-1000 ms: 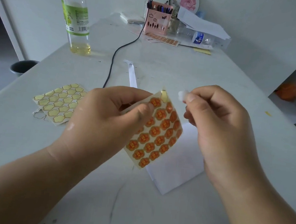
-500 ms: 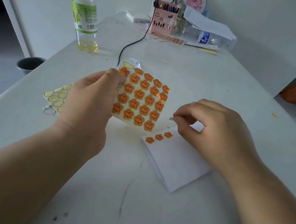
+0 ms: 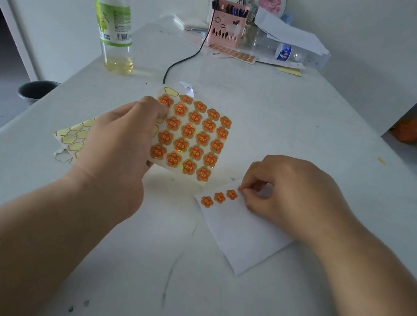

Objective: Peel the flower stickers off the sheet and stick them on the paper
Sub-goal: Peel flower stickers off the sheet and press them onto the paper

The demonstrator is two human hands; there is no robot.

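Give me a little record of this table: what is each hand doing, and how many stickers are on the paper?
Left hand: grips the glossy sheet of orange flower stickers, held over the white table
White paper rectangle: three stuck flower stickers visible, in a row
Right hand: curled fingertips on the paper, beside that row
Under fingertips: hidden

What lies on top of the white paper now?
Three orange stickers sit in a row near the far edge of the paper. The right hand rests beside them; its fingers cover that spot, so a fourth sticker there cannot be seen.
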